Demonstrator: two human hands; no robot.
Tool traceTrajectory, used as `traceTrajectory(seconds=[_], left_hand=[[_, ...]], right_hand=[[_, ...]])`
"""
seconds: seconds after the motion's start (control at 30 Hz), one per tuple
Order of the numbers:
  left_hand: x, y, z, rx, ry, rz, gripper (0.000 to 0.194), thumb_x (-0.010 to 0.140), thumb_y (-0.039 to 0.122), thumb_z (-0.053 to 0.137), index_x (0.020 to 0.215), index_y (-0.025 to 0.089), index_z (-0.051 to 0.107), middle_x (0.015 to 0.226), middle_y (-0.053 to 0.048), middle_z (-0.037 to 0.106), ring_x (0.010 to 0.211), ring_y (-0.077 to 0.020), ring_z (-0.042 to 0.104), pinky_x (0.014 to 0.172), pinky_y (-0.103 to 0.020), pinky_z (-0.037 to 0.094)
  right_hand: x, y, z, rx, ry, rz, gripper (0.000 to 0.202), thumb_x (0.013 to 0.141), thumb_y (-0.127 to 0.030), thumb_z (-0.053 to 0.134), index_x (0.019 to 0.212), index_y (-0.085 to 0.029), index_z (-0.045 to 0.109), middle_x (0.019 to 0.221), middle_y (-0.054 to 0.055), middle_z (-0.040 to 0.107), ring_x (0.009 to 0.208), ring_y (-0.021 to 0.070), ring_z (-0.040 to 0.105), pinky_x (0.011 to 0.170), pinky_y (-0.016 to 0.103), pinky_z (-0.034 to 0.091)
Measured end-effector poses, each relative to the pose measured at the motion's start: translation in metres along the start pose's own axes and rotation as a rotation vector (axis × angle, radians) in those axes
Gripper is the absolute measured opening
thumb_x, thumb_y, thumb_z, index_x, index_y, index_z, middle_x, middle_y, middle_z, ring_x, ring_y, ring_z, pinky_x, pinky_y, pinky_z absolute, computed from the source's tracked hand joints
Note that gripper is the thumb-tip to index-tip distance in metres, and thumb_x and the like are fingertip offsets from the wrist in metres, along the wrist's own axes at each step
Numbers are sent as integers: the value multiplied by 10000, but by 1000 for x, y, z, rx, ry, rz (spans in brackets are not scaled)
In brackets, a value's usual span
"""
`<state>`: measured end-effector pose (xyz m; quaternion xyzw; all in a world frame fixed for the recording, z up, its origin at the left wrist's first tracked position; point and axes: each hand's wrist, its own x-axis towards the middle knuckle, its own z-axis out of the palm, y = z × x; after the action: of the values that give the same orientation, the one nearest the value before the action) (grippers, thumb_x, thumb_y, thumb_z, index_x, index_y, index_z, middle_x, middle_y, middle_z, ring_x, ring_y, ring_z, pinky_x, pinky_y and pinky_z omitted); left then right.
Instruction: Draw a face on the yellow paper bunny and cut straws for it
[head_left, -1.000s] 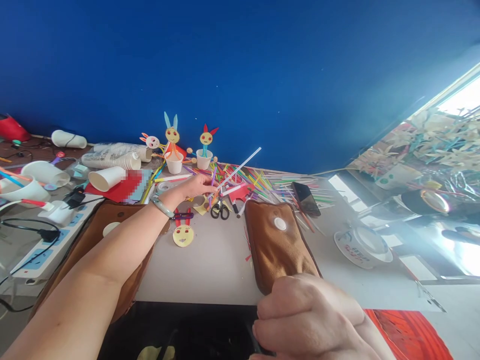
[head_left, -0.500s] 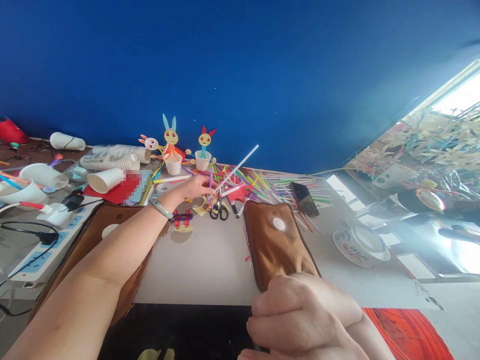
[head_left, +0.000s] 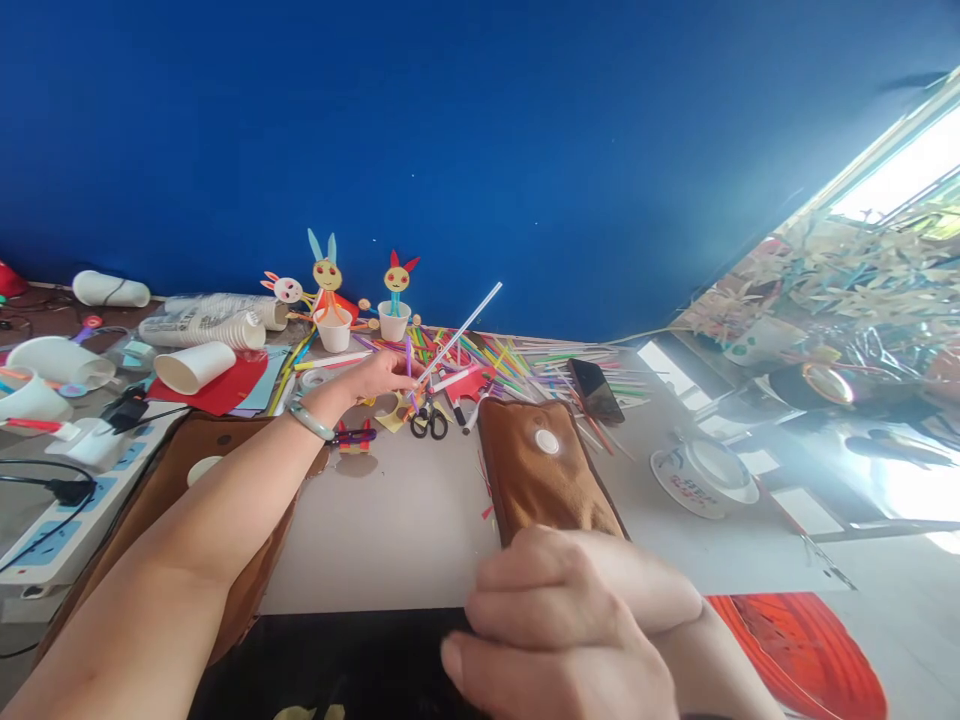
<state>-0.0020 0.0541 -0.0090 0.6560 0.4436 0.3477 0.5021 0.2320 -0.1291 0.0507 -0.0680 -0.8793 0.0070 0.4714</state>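
Note:
My left hand (head_left: 384, 376) reaches across the white table, fingers pinched at the lower end of a clear straw (head_left: 466, 325) that slants up to the right. A purple straw (head_left: 409, 352) stands upright by the same fingertips. Just below lie black-handled scissors (head_left: 429, 422), with purple-handled scissors (head_left: 354, 436) near my wrist. Close to the camera, my right hand (head_left: 555, 625) is curled closed in front of a brown plush pouch (head_left: 544, 480) with a white button. Whatever its fingers hold, if anything, is hidden.
Rabbit-faced figures stand in white paper cups (head_left: 332, 330) along the blue wall. Loose coloured straws (head_left: 525, 365) surround a phone (head_left: 596, 390). Left are stacked cups (head_left: 202, 328), a power strip (head_left: 75, 510) and another brown pouch (head_left: 169, 480). A paper bowl (head_left: 701, 478) sits right.
The view has shifted slightly, moving the scene leftward. My left hand keeps its place by the straws. My right hand stays closed, its thumb now showing more at the left.

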Motion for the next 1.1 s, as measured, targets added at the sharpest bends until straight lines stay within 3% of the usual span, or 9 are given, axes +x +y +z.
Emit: traceTrajectory(seconds=[0.1,0.17,0.2,0.3,0.4,0.47,0.53,0.7,1.1], left_hand=[[2,-1,-1,19,-1,-22,309,705,324,713,950,137,702,849,-53,720,700,-149,628,634,-257,475],[2,0,0,27,11,-12,308,713,320,705,959,136,702,887,-51,717,732,-145,622,664,-257,472],[2,2,1,27,18,-7,308,712,319,706,958,135,702,887,-49,715,741,-145,619,676,-258,471],[0,6,2,15,27,-13,326,705,342,718,950,126,699,857,-48,710,745,-156,622,684,-267,468],[1,5,0,-3,-28,-10,369,712,384,727,976,128,698,899,-60,716,783,-167,632,700,-273,468],[3,3,-1,-30,-47,-20,400,696,410,749,985,136,703,911,-58,717,796,-164,629,711,-269,468],[4,4,0,-61,-24,-50,434,654,431,784,966,139,708,880,-49,715,771,-154,619,700,-265,467],[1,14,5,-80,-45,-94,452,592,424,825,929,144,713,802,-25,699,688,-126,589,648,-247,448],[2,6,7,15,-46,-88,349,637,458,782,790,154,707,658,-6,626,566,-94,509,518,-212,399]], right_hand=[[11,34,15,63,300,-264,119,784,-268,629,691,-266,555,706,-16,669,506,115,562,458,272,475],[13,61,28,66,133,-390,54,776,-243,636,782,-242,582,747,-2,672,546,104,576,481,250,471],[13,75,35,58,86,-343,74,782,-235,634,831,-237,578,740,-3,665,577,109,592,504,249,473],[10,116,54,95,252,187,150,790,-140,598,872,-237,517,667,-44,582,531,76,520,520,212,444],[4,154,70,351,551,810,203,802,-232,615,826,-242,414,621,-88,465,473,56,421,456,183,373],[-2,175,78,580,593,1122,268,777,-315,648,854,-248,400,553,-122,400,406,49,342,392,168,294],[-7,188,84,743,509,1270,302,744,-383,681,880,-233,458,529,-121,407,384,47,324,364,170,238],[-15,190,93,832,375,1244,318,722,-466,696,817,-186,578,541,-84,470,375,38,338,358,191,222],[-17,187,98,734,307,1220,296,745,-448,685,719,-202,524,488,-89,461,397,54,390,392,184,297]])
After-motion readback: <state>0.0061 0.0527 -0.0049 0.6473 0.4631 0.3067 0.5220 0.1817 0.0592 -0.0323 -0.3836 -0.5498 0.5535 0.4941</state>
